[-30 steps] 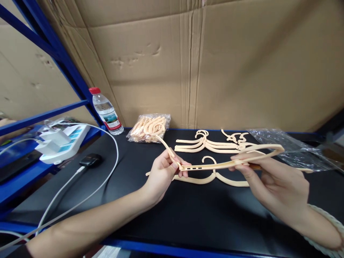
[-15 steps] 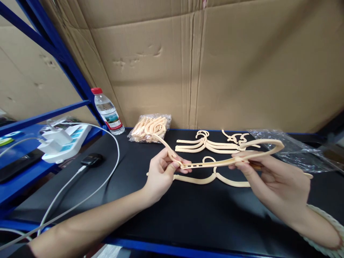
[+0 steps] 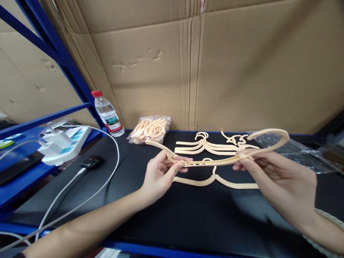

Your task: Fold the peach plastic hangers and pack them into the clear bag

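Observation:
A beige plastic hanger is held level above the black table. My left hand pinches it at a joint, with a short curved piece rising to the left. My right hand grips the other joint, where a large hook-shaped part curves up. Just behind and below lies another beige hanger. Farther back rests a row of stacked hangers, and to their right are several small loose hooks.
A clear bag of beige parts and a water bottle stand at the back left. Crumpled plastic wrap lies at the right. On the left are a white power strip, a black plug-like device and looping white cables.
The held hanger has turned slightly, its hook part now higher and more open to view. My right hand has shifted a little to the right.

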{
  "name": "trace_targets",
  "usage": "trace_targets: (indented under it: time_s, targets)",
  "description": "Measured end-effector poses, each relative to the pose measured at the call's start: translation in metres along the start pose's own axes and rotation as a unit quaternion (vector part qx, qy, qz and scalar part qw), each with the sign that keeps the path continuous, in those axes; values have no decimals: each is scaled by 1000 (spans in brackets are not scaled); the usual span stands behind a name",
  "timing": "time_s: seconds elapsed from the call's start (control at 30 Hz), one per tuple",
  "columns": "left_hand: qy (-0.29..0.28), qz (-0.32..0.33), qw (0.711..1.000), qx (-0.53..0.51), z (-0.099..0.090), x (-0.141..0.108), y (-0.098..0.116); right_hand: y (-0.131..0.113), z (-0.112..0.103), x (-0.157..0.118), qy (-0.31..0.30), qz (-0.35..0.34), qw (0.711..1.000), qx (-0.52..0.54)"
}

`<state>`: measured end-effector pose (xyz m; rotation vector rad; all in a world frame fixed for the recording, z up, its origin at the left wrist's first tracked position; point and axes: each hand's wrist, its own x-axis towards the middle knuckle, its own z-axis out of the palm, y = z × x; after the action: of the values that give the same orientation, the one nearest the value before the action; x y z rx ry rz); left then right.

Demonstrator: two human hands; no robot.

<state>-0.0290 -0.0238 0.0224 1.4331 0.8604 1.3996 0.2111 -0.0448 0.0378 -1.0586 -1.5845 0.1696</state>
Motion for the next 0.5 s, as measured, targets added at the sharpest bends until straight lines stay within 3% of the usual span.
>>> trace_targets:
  time_s: [0.33,0.5]
  targets:
    - [-13,8,999,-44,-2,4,-9,4,2,-2,6,26,1000,9]
    - [-57,9,996,-65,-5,9,-5,-1,1,1,-2,44,998,37]
